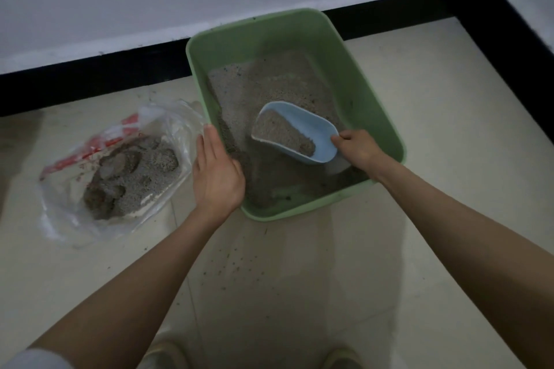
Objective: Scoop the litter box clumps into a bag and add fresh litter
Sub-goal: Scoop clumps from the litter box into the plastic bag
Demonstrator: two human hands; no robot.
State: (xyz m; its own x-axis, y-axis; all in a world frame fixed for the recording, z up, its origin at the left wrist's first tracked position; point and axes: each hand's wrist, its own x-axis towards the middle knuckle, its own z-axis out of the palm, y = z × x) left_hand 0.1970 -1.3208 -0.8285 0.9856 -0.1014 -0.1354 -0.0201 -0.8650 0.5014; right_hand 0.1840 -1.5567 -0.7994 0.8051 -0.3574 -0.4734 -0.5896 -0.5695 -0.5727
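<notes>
A green litter box (368,93) stands on the tiled floor against the wall, with grey litter (269,84) spread over its bottom. My right hand (358,150) grips the rear of a light blue scoop (311,126) inside the box; the scoop carries a load of litter. My left hand (217,171) rests flat with straight fingers on the box's left rim. To the left lies a clear plastic bag (75,213) with red print, holding a heap of grey litter and clumps (132,171).
A white wall with a black skirting board (90,75) runs behind the box and turns a corner at the far right. Loose litter grains (239,260) dot the floor in front of the box. My shoes show at the bottom edge.
</notes>
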